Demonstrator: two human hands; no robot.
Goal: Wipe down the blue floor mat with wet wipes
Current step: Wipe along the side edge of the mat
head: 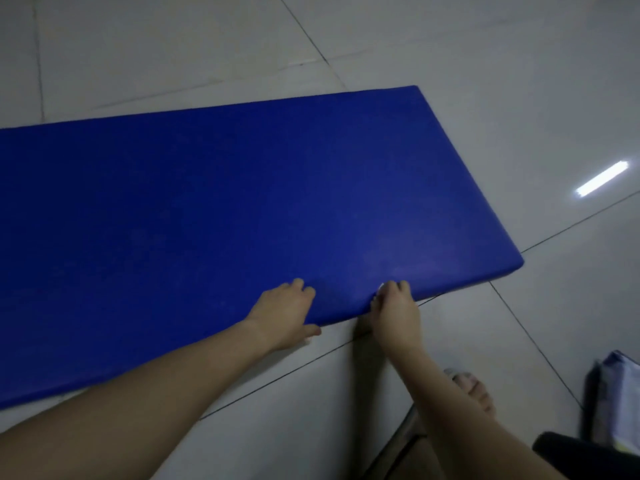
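Observation:
A thick blue floor mat (pixel 242 209) lies flat on the pale tiled floor and runs off the left edge of view. My left hand (pixel 285 311) grips its near edge, fingers curled on top and thumb along the side. A short way to the right, my right hand (pixel 394 306) curls over the same edge near the mat's right corner. A small bit of white wet wipe (pixel 382 288) shows at its fingertips, pressed against the mat; most of the wipe is hidden under the fingers.
My foot in a sandal (pixel 471 388) stands on the tiles at the lower right. A blurred whitish-blue packet (pixel 620 407) and a dark object (pixel 581 452) sit at the right edge. A ceiling light's reflection (pixel 602 178) glares on the floor.

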